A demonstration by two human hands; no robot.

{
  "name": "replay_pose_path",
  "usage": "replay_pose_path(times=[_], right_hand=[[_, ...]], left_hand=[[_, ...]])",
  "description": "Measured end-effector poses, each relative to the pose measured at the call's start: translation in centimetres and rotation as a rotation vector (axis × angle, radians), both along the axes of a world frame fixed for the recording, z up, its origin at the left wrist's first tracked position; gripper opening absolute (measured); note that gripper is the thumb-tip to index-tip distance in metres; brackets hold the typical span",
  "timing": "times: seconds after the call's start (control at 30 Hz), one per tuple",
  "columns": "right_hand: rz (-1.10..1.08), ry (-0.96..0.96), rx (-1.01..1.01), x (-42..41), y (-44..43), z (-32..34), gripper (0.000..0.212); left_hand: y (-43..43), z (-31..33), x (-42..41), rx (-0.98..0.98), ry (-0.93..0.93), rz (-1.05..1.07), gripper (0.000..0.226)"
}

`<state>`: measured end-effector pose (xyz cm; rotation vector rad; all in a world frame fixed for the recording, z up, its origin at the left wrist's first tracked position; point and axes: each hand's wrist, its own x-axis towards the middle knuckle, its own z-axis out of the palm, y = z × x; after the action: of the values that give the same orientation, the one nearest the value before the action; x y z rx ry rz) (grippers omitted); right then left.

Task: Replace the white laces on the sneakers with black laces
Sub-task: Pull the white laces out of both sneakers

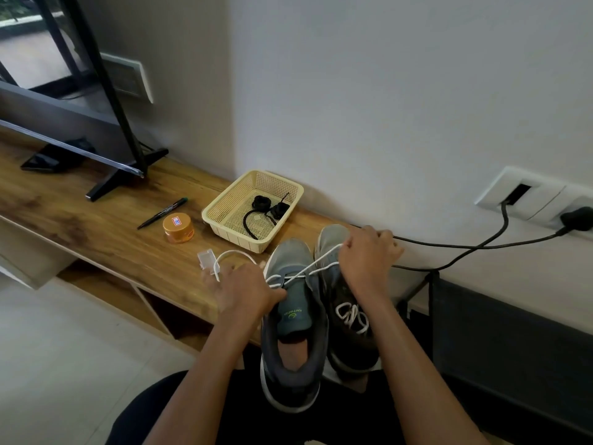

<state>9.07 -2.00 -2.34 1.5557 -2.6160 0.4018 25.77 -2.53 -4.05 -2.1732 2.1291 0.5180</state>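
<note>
Clutching white lace (pixel 316 267), right grip (pixel 365 256) closed; left grip (pixel 244 292) open on sneaker (pixel 290 253); tongue lettering (pixel 292 314) blurred.

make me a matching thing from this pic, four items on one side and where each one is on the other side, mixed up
Things:
1. black laces
2. pen
3. orange jar
4. white lace

Places:
a. standing between the pen and the basket
b. pulled up from a sneaker by the right hand
c. lying in the cream basket
d. lying flat on the wooden top, left of the jar

Pairs: 1-c, 2-d, 3-a, 4-b
</note>
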Motion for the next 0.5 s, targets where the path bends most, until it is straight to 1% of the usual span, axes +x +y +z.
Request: replay_pose_path(times=[0.07, 0.13, 0.17, 0.27, 0.3, 0.43, 0.5], right_hand=[[0.007, -0.078, 0.014, -0.4, 0.1, 0.0, 0.020], [0.109, -0.159, 0.002, 0.2, 0.1, -0.3, 0.022], [0.192, -0.170, -0.006, 0.6, 0.1, -0.4, 0.025], [0.435, -0.105, 0.062, 2.3, 0.3, -1.1, 0.046], [0.479, -0.080, 0.099, 2.8, 0.4, -1.3, 0.047], [0.547, 0.034, 0.223, 4.2, 0.8, -2.2, 0.025], [0.552, 0.063, 0.247, 4.5, 0.8, -2.5, 0.020]], left_hand=[[0.1, 0.0, 0.0, -0.001, -0.006, 0.004, 0.044], [0.1, 0.1, -0.1, -0.006, -0.016, 0.001, 0.048], [0.1, 0.1, -0.2, -0.005, -0.023, -0.002, 0.049], [0.1, 0.3, -0.2, -0.003, -0.014, -0.014, 0.048], [0.1, 0.2, -0.2, 0.002, -0.007, -0.013, 0.048], [-0.2, 0.0, -0.1, 0.022, 0.019, 0.010, 0.050], [-0.1, 0.0, -0.1, 0.025, 0.029, 0.015, 0.049]])
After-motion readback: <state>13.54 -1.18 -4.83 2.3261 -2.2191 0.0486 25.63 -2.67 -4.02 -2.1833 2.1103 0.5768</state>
